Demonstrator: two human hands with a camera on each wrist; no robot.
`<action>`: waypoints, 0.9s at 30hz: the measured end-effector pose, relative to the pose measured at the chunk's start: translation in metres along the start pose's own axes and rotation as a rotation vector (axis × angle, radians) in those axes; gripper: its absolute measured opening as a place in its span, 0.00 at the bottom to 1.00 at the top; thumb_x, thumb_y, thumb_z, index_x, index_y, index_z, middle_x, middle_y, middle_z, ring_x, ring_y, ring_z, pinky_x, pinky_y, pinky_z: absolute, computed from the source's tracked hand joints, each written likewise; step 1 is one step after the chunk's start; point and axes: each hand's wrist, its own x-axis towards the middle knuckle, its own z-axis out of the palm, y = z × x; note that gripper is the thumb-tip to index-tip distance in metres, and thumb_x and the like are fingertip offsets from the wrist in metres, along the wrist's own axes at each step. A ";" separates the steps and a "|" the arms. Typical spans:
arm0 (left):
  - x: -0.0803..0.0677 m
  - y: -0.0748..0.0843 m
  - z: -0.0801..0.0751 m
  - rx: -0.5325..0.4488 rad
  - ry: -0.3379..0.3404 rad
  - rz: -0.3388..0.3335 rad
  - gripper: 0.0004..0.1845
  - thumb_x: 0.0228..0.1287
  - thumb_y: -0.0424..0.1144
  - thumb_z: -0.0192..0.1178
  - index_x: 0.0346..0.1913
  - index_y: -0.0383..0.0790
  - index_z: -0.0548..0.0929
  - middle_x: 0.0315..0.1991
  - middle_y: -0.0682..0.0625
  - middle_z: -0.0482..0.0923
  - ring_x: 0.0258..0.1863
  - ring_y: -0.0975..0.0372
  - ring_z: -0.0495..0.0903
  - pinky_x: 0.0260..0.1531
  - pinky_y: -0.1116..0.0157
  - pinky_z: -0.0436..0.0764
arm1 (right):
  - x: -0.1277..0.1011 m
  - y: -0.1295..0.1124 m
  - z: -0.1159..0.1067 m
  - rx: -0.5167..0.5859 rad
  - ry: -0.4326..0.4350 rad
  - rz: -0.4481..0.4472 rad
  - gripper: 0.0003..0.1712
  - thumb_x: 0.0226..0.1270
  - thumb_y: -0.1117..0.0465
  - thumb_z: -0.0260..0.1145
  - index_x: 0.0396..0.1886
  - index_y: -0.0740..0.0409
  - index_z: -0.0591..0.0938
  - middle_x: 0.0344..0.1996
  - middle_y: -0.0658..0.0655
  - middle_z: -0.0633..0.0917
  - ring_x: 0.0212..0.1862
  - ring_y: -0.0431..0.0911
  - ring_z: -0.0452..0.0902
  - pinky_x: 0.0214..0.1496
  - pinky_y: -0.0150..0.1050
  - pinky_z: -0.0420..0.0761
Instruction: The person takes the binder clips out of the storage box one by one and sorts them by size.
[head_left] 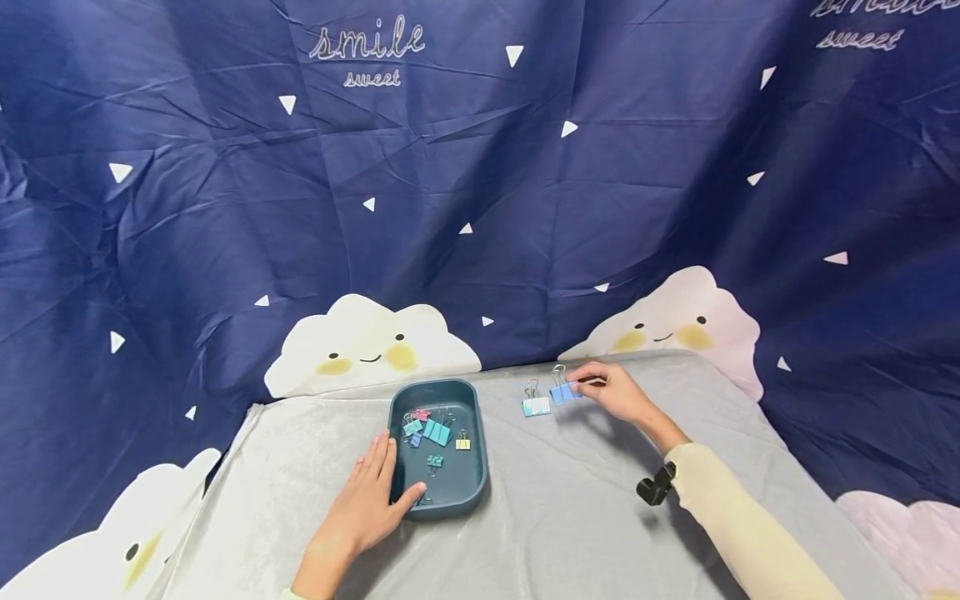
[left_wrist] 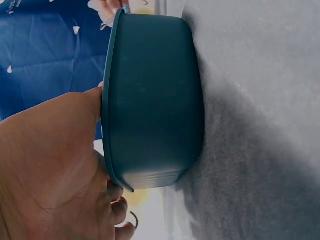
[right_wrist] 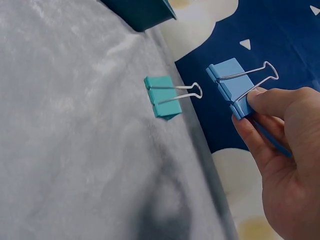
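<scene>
My right hand (head_left: 611, 392) pinches a large blue binder clip (head_left: 562, 393) by one side, between thumb and fingers, above the cloth near its back edge. In the right wrist view the wire handles of this blue binder clip (right_wrist: 231, 80) point away from the palm. Just left of it a teal binder clip (right_wrist: 164, 97) lies on the cloth. My left hand (head_left: 363, 500) rests on the left rim of a dark teal box (head_left: 462, 483), fingers straight along the side and thumb over the near corner. Inside lie several binder clips, among them a large teal clip (head_left: 438, 432) and a yellow clip (head_left: 463, 442).
Grey cloth (head_left: 540, 517) covers the table. Behind it hangs a dark blue curtain (head_left: 420, 250) with clouds and white triangles. The box wall (left_wrist: 155, 100) rises from the cloth in the left wrist view. A black device (head_left: 656, 485) is strapped to the right wrist.
</scene>
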 end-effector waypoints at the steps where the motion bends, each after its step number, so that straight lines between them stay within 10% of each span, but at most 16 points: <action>1: 0.000 0.000 0.000 -0.001 0.001 -0.001 0.52 0.77 0.65 0.55 0.84 0.28 0.54 0.87 0.34 0.48 0.87 0.41 0.49 0.83 0.39 0.56 | 0.000 0.001 0.000 -0.005 0.007 0.005 0.10 0.71 0.71 0.72 0.49 0.69 0.90 0.52 0.70 0.89 0.50 0.46 0.88 0.51 0.24 0.85; 27: 0.000 -0.001 0.000 -0.013 -0.016 -0.019 0.51 0.78 0.65 0.55 0.85 0.29 0.53 0.87 0.35 0.46 0.87 0.42 0.47 0.84 0.39 0.56 | 0.002 0.047 0.008 -0.195 0.099 0.157 0.11 0.72 0.70 0.70 0.51 0.68 0.90 0.52 0.70 0.90 0.55 0.63 0.87 0.56 0.41 0.83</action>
